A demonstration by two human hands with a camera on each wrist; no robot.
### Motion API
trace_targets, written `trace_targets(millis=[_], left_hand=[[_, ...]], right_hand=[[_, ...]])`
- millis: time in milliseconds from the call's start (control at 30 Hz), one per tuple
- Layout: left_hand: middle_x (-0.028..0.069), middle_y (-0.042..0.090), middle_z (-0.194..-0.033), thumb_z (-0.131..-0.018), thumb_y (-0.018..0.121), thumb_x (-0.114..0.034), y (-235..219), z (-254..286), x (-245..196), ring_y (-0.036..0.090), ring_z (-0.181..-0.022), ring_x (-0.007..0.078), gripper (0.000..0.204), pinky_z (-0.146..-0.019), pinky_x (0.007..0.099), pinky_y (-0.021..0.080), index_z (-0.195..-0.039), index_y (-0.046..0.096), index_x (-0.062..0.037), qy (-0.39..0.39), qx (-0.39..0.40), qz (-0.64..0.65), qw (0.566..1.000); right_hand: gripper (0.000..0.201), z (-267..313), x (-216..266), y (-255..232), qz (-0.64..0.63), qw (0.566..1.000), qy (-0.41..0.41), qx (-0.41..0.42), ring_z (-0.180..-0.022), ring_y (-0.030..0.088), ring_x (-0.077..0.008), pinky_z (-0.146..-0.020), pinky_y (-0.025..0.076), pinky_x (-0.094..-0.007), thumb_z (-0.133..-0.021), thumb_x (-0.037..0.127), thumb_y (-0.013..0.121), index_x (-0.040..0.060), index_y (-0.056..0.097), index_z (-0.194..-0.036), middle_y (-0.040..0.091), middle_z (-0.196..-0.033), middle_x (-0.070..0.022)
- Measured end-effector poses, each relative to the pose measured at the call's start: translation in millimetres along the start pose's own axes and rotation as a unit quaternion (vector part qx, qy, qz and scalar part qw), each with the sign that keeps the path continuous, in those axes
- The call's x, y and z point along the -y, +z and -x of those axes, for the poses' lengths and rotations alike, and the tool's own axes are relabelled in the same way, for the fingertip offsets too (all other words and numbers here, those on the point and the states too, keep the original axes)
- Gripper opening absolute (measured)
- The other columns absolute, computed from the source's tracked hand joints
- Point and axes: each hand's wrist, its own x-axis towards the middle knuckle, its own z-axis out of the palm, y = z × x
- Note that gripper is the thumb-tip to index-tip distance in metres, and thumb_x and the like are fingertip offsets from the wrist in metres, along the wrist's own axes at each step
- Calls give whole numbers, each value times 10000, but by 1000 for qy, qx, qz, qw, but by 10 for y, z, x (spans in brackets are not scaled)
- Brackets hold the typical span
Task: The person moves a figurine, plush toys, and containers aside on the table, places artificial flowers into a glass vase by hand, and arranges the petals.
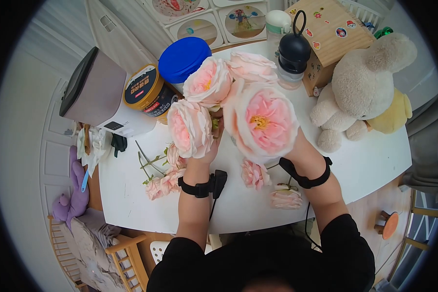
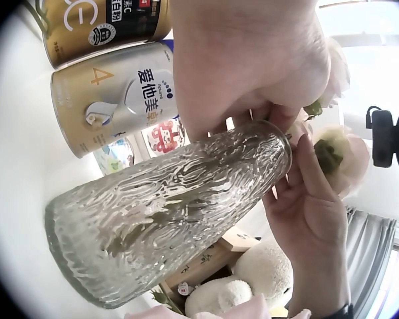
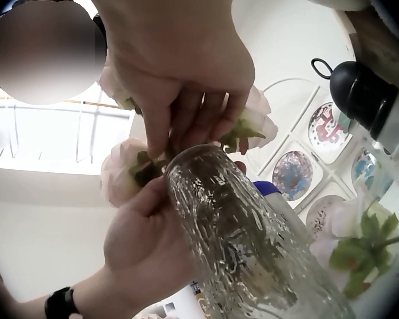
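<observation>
"How are your fingers set?"

"Your left hand [image 2: 253, 63] is curled round the neck of the glass vase [image 2: 166, 206]; your right hand [image 3: 179, 60], fingers bent in, pinches the large roses [image 1: 261, 121] just below their heads, at its mouth."

"Where's the vase?"

"Near the middle of your tabletop [image 1: 374, 165]. Smaller roses [image 1: 285, 197] lie toward the near edge."

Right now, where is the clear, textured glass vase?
In the left wrist view, the vase runs from lower left past centre, its rim by the left hand and right hand, near the gold tin marked 4.
</observation>
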Motion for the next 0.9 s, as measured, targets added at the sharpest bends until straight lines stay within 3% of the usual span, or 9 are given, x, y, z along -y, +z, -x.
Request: trace_targets(millis=[33, 200, 233, 333, 433, 533, 633, 733, 900], left_hand=[[74, 646, -1093, -884, 620, 48, -19, -12, 6, 607, -1001, 185, 296, -897, 310, 481, -1165, 602, -43, 27, 23, -66, 997], [55, 641, -1081, -905, 588, 56, -65, -37, -15, 587, -1014, 145, 260, -860, 281, 498, -1145, 601, -40, 30, 56, -73, 995], [51, 645, -1069, -904, 596, 52, -30, -87, -34, 603, -1007, 156, 250, -842, 294, 511, -1137, 602, -39, 94, 79, -184, 975], [49, 654, -1095, -882, 634, 45, 17, 2, -46, 622, -989, 161, 291, -845, 310, 518, -1158, 594, -38, -26, 11, 73, 997], [52, 662, -1103, -877, 638, 38, -2, -104, -134, 628, -998, 168, 334, -854, 307, 524, -1197, 574, -30, 178, 86, -307, 931], [60, 671, -1129, -871, 638, 34, -87, -116, 24, 627, -999, 161, 368, -857, 281, 520, -1226, 555, -17, 107, 94, -310, 940], [68, 590, -1251, -979, 524, -187, -127, -103, -59, 491, -1180, 173, 290, -1029, 329, 347, -1180, 605, 6, 22, 116, -235, 965], [57, 680, -1124, -879, 607, 44, 61, -16, -2, 627, -969, 146, 359, -840, 252, 517, -1230, 549, -8, 14, 65, -117, 991], [52, 682, -1099, -908, 594, -12, 90, -7, 128, 613, -943, 142, 280, -826, 267, 501, -1187, 579, -17, 69, 41, -99, 992]], right_hand=[[525, 20, -8, 33, 107, 994, -21, -3, -960, 566, -383, -842, 483, -398, -618, 310, 787, 29, 632, -1033, 647, -1075, -180], [476, -9, 76, -51, -63, 996, 67, -3, -971, 592, -311, -844, 485, -354, -622, 207, 808, 24, 640, -1029, 651, -1082, -156], [466, 2, 57, -44, -80, 994, 79, -18, -983, 601, -285, -856, 484, -342, -627, 181, 813, 18, 641, -1028, 654, -1089, -149], [445, -62, 94, -94, 20, 989, 146, 0, -1022, 602, -185, -907, 475, -318, -667, 94, 813, -14, 622, -1054, 651, -1132, -118], [425, 52, -113, -12, -145, 978, 126, -77, -1001, 598, -136, -907, 482, -307, -717, 61, 794, -42, 597, -1079, 654, -1126, -98], [439, 54, -230, 48, 0, 969, 132, -207, -954, 625, -143, -857, 508, -301, -729, 44, 780, -42, 585, -1112, 671, -1090, -104], [460, 175, -298, -4, 72, 981, 58, -168, -1047, 617, -146, -904, 492, -297, -746, 76, 802, -12, 599, -1149, 657, -1136, -108], [453, 218, -241, 40, 152, 972, 23, -176, -1041, 621, -150, -892, 496, -299, -768, 71, 797, 2, 604, -1172, 660, -1137, -89], [433, 157, -130, 126, 105, 966, 109, -209, -950, 641, -155, -838, 510, -295, -784, 42, 792, 15, 615, -1178, 677, -1091, -62]])
